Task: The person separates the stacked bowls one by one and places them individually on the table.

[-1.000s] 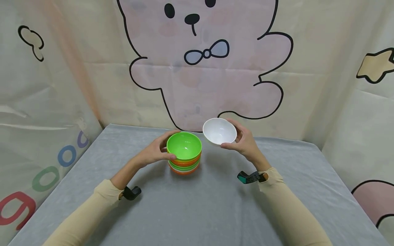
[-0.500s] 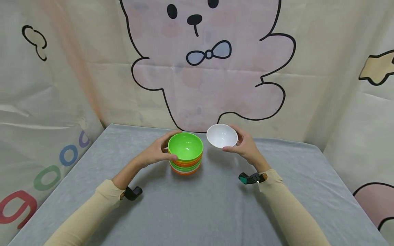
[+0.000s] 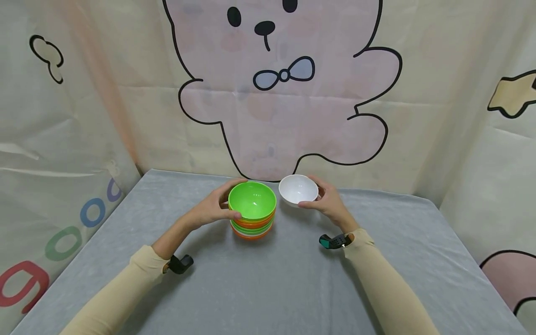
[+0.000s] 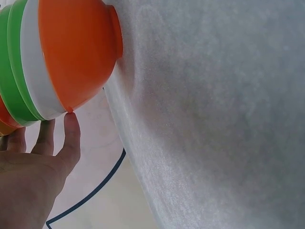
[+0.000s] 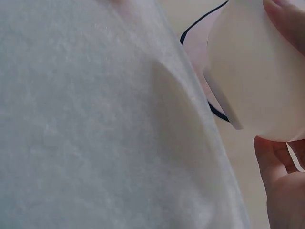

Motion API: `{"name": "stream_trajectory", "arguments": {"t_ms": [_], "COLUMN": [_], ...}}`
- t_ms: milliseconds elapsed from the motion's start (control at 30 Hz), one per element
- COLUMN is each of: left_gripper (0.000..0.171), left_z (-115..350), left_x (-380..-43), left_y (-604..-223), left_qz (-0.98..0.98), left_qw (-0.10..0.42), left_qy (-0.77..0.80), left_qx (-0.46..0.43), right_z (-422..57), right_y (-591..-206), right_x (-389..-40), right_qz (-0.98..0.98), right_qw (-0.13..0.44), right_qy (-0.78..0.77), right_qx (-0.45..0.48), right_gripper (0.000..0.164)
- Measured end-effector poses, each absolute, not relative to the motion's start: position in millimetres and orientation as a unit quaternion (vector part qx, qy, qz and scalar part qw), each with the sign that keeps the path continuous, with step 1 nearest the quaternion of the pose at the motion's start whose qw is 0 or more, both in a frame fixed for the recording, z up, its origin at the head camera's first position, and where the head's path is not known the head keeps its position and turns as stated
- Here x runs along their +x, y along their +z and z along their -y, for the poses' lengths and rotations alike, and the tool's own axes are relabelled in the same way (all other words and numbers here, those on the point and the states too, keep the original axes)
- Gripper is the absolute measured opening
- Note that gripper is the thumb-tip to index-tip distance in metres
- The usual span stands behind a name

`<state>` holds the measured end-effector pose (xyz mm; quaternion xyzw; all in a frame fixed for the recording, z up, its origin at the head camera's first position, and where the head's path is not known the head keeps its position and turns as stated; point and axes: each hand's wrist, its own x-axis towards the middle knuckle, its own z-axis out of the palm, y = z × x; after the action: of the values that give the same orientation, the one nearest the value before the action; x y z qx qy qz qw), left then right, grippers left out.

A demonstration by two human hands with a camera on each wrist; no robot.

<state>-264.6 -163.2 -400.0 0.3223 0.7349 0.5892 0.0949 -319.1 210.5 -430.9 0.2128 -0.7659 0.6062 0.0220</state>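
Observation:
A stack of nested bowls stands on the grey cloth, with a bright green one on top and orange, white and green rims below. My left hand grips the stack from the left, thumb at the near side and fingers round the far side. In the left wrist view the bottom orange bowl shows, fingertips right against the stack. To the right of the stack, my right hand holds a white bowl by its right side. The right wrist view shows the white bowl's foot raised above the cloth.
Grey cloth covers the table. Behind its back edge hangs a pale curtain with a cartoon bear, and printed sheets close off both sides. Dark bands sit on both wrists.
The white bowl in my right hand has come down toward the table, and lately a little left toward the stack. My left hand stays on the stack.

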Motion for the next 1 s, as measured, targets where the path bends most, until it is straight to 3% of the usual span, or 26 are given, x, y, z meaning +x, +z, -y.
{"name": "stream_trajectory", "arguments": {"t_ms": [633, 1000], "left_gripper": [0.089, 0.088], "left_z": [163, 163], "left_x": [-262, -262], "left_y": [-398, -399], "left_qz": [-0.739, -0.736], "left_qw": [0.095, 0.098], "left_qy": [0.585, 0.589], "left_qx": [0.321, 0.318], "right_z": [-196, -196], "right_y": [-434, -448], "right_x": [-334, -340], "right_qz": [0.771, 0.788], "right_qw": [-0.022, -0.008], "right_qy": [0.61, 0.586], "right_qx": [0.181, 0.19], "right_gripper": [0.088, 0.086]}}
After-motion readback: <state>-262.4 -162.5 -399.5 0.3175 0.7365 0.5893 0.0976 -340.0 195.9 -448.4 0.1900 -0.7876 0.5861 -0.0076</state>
